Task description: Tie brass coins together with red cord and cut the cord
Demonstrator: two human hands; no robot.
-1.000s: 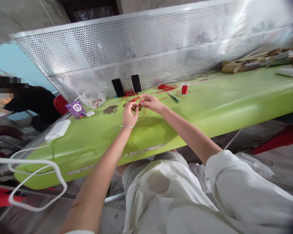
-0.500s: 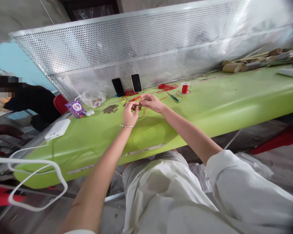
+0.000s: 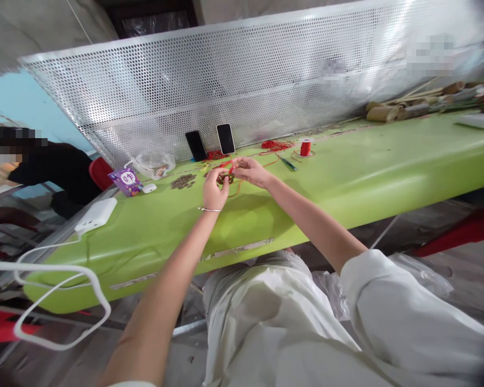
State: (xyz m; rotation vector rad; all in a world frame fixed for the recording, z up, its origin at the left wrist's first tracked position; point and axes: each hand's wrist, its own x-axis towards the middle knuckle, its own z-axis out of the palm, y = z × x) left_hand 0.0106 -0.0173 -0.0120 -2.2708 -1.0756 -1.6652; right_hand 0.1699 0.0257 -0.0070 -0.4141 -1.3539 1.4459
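My left hand [image 3: 214,190] and my right hand [image 3: 250,171] meet above the green table [image 3: 347,166], fingers pinched together on a small brown coin-like piece with red cord [image 3: 227,174] threaded through it. The left wrist wears a thin bracelet. Loose red cord trails from the piece onto the table toward the back. A small heap of brown coins [image 3: 182,180] lies just left of my left hand.
Two phones [image 3: 225,138] lean on the perforated metal screen [image 3: 242,80]. A red cord spool [image 3: 305,147], a tangle of red cord, a plastic bag [image 3: 154,162], a purple packet [image 3: 125,180] and a white power strip [image 3: 95,213] lie around. Another person in black sits far left.
The hands stay together on the piece with only slight finger shifts; the view has barely moved.
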